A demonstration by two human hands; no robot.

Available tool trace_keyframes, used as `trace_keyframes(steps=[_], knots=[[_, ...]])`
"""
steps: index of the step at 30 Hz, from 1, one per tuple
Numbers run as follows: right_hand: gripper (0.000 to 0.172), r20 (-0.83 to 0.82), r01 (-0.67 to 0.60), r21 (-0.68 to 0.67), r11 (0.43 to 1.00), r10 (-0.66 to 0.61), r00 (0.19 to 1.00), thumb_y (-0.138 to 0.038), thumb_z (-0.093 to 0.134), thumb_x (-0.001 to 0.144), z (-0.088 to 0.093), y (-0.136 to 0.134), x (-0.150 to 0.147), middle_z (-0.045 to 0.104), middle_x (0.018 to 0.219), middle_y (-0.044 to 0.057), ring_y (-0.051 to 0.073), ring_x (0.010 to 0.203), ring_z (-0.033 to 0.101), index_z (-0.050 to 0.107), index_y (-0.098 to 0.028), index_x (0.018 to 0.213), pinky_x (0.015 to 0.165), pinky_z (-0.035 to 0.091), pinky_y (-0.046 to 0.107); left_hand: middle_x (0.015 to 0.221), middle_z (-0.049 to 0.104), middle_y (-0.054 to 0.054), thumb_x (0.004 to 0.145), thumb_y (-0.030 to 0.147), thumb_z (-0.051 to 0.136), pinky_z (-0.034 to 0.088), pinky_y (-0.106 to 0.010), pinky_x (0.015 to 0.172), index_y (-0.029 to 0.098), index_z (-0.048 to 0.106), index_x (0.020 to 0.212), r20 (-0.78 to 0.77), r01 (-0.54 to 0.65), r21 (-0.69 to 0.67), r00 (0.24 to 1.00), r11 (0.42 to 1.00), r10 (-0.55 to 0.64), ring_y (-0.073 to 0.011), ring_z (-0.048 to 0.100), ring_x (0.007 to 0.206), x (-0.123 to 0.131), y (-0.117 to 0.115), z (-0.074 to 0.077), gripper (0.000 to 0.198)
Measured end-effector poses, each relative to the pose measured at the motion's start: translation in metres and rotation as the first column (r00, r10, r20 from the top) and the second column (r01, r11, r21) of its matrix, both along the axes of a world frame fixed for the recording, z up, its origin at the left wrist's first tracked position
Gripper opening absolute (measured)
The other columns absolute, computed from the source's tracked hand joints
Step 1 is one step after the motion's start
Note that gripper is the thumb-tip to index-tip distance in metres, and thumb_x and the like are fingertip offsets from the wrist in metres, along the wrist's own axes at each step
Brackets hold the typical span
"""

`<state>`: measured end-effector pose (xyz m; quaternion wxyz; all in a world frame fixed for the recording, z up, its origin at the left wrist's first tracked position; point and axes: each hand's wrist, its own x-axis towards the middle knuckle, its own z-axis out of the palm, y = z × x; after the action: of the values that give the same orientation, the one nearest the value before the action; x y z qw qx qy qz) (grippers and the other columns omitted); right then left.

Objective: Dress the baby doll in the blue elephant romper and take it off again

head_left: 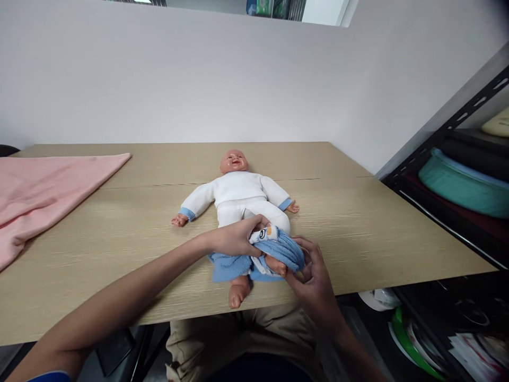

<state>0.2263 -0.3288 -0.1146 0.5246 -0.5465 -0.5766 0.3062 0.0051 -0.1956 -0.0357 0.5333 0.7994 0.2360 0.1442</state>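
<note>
A pink cloth lies spread over the left of the wood-grain table; right of it, at the near edge, a baby doll lies face up, head away from the person, in white clothing with blue cuffs, a blue fleecy garment bunched about its lower legs; whether that joins the white cloth above is hidden. The left hand pinches the garment by its white printed patch; the right hand curls thumb and fingers about its right edge, holding it beside the doll's foot, though some fingertips are hidden. The fleece should be light, soft and stretchy, safest held by its edge with both hands; the doll looks smooth and fairly stiff at the feet, best steadied by the ankle, since toes could snag the pile; farther right, a teal container sits on a black rack.
</note>
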Motion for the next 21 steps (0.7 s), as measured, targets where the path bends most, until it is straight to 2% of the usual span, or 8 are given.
trace_keyframes(steps=[3, 7, 10, 13, 16, 19, 21], knots=[[0.049, -0.091, -0.08, -0.066, 0.995, 0.074, 0.993, -0.035, 0.079, 0.09, -0.002, 0.009, 0.01, 0.073, 0.128, 0.01, 0.026, 0.115, 0.074, 0.057, -0.027, 0.134, 0.099, 0.063, 0.039, 0.108, 0.064, -0.002, 0.078, 0.019, 0.079, 0.049, -0.035, 0.089, 0.021, 0.055, 0.122, -0.045, 0.018, 0.137, 0.999, 0.99, -0.012, -0.0228, 0.062, 0.1, 0.0, 0.002, 0.001, 0.05], [0.048, -0.021, -0.143, -0.048, 0.989, 0.142, 0.99, -0.038, 0.085, 0.086, 0.003, 0.021, 0.023, 0.077, 0.116, 0.006, 0.027, 0.106, 0.076, 0.062, -0.026, 0.127, 0.093, 0.064, 0.039, 0.095, 0.064, 0.001, 0.086, 0.019, 0.07, 0.046, -0.03, 0.077, 0.019, 0.062, 0.111, -0.091, 0.062, 0.187, 0.995, 0.98, -0.046, -0.0185, 0.06, 0.086, -0.002, 0.005, 0.004, 0.026], [0.038, 0.086, -0.222, -0.07, 0.973, 0.227, 0.97, -0.041, 0.083, 0.09, 0.016, 0.034, 0.037, 0.078, 0.114, 0.006, 0.029, 0.108, 0.074, 0.068, -0.025, 0.121, 0.098, 0.061, 0.042, 0.096, 0.066, 0.0, 0.092, 0.022, 0.068, 0.046, -0.03, 0.077, 0.018, 0.064, 0.111, -0.082, 0.055, 0.206, 0.996, 0.977, -0.038, -0.0185, 0.061, 0.086, -0.004, 0.009, 0.005, 0.02], [0.037, 0.142, -0.354, -0.182, 0.918, 0.38, 0.914, -0.046, 0.082, 0.092, 0.032, 0.05, 0.053, 0.079, 0.118, 0.006, 0.031, 0.115, 0.073, 0.072, -0.023, 0.119, 0.104, 0.056, 0.044, 0.096, 0.067, -0.001, 0.096, 0.029, 0.069, 0.046, -0.03, 0.077, 0.019, 0.064, 0.104, -0.103, 0.084, 0.234, 0.993, 0.969, -0.061, -0.0193, 0.062, 0.086, -0.004, 0.012, 0.006, 0.014], [0.047, 0.152, -0.462, -0.267, 0.846, 0.51, 0.847, -0.048, 0.086, 0.09, 0.049, 0.063, 0.061, 0.077, 0.123, 0.006, 0.03, 0.117, 0.071, 0.069, -0.023, 0.127, 0.103, 0.055, 0.041, 0.103, 0.069, -0.005, 0.099, 0.038, 0.072, 0.046, -0.033, 0.083, 0.019, 0.065, 0.107, -0.19, 0.088, 0.358, 0.982, 0.93, -0.02, -0.0235, 0.065, 0.093, -0.005, 0.011, 0.009, 0.021], [0.052, 0.165, -0.534, -0.302, 0.79, 0.595, 0.787, -0.05, 0.087, 0.089, 0.062, 0.07, 0.06, 0.075, 0.111, 0.003, 0.026, 0.102, 0.07, 0.066, -0.023, 0.128, 0.091, 0.055, 0.037, 0.114, 0.068, -0.01, 0.099, 0.046, 0.074, 0.045, -0.038, 0.092, 0.019, 0.062, 0.122, -0.279, 0.069, 0.501, 0.957, 0.863, 0.086, -0.0301, 0.064, 0.106, -0.01, 0.006, 0.016, 0.037], [0.056, 0.137, -0.58, -0.318, 0.75, 0.642, 0.755, -0.052, 0.09, 0.086, 0.065, 0.074, 0.059, 0.074, 0.106, 0.002, 0.025, 0.096, 0.069, 0.066, -0.024, 0.129, 0.086, 0.055, 0.036, 0.112, 0.068, -0.009, 0.097, 0.052, 0.077, 0.042, -0.04, 0.098, 0.02, 0.061, 0.124, -0.294, 0.069, 0.54, 0.949, 0.839, 0.111, -0.0302, 0.063, 0.107, -0.017, 0.005, 0.021, 0.045]])
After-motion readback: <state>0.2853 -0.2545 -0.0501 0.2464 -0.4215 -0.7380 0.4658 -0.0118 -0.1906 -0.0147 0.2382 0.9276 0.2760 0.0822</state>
